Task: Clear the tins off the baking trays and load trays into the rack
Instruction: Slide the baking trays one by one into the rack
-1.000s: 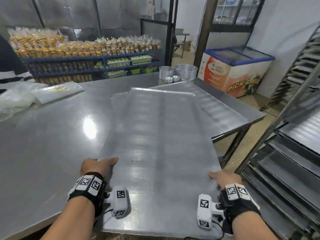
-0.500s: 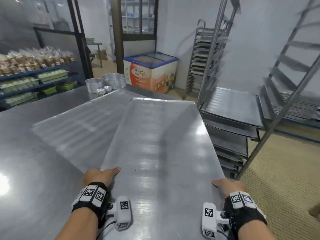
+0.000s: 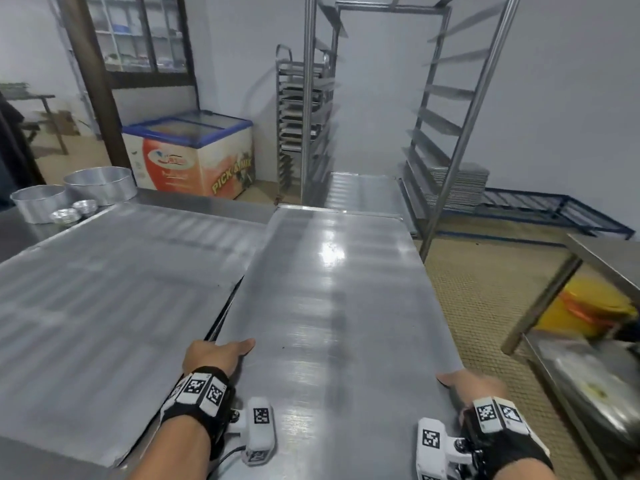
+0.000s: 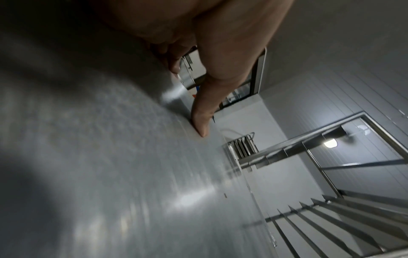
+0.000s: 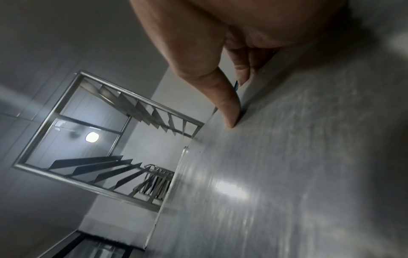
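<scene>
I hold a large bare steel baking tray flat in front of me, lifted off the table. My left hand grips its left edge, thumb on top, fingers under the rim. My right hand grips the right edge the same way. Both wrist views show a thumb pressed on the tray surface. The tray's far end points at an open steel rack with empty side runners. Another tray lies on the table to the left. Two round tins and small foil cups stand at the far left.
A second rack loaded with trays stands against the back wall. A chest freezer is to its left. Another steel table with a lower shelf and a yellow bin stands on the right. Tiled floor lies between.
The view and the held tray have swung right, away from the table and the shelves, until the tray's far end faces the open rack. Both hands keep the same grip.
</scene>
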`<state>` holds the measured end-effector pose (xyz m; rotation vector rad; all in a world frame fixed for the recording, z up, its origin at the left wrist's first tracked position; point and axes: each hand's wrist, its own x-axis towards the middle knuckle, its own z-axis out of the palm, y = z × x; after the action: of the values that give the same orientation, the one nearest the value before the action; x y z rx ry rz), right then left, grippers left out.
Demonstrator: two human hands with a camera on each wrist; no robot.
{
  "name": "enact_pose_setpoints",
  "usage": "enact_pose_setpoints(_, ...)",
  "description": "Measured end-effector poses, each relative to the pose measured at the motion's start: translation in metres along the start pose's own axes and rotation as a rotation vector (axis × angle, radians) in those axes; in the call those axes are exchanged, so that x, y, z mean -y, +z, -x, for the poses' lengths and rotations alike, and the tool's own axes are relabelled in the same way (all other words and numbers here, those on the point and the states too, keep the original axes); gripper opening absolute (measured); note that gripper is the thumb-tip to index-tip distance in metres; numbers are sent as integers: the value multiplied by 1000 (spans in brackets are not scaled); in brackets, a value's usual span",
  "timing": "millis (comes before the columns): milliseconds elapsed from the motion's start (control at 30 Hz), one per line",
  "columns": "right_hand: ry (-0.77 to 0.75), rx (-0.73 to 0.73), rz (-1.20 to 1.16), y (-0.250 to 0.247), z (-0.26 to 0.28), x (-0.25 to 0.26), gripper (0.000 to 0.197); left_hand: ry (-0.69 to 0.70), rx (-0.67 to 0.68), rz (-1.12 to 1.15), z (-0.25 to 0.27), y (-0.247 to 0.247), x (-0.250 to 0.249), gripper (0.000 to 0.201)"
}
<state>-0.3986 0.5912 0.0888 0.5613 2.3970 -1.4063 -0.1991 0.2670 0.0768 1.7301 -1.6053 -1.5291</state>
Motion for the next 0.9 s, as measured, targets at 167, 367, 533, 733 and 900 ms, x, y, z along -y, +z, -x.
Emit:
enact_pose_setpoints(167, 38, -31, -43, -9, -36, 13, 27, 38, 36, -41, -18, 49, -31, 79)
enact_pose_setpoints(367, 24, -28, -91, -12, -88, 47, 28, 87, 60, -13, -28, 95, -68, 36)
enact_pose_setpoints(533, 42, 13, -67, -8, -125, 74, 35, 76, 55, -10, -44, 133, -92, 40)
enact_pose_setpoints(733, 83, -1, -95, 3, -166, 104, 30, 86, 56, -25, -70, 169, -114, 55)
enact_pose_setpoints(900, 129, 10, -72, 26, -201, 134, 35, 43, 49, -64, -107, 196, -139, 42)
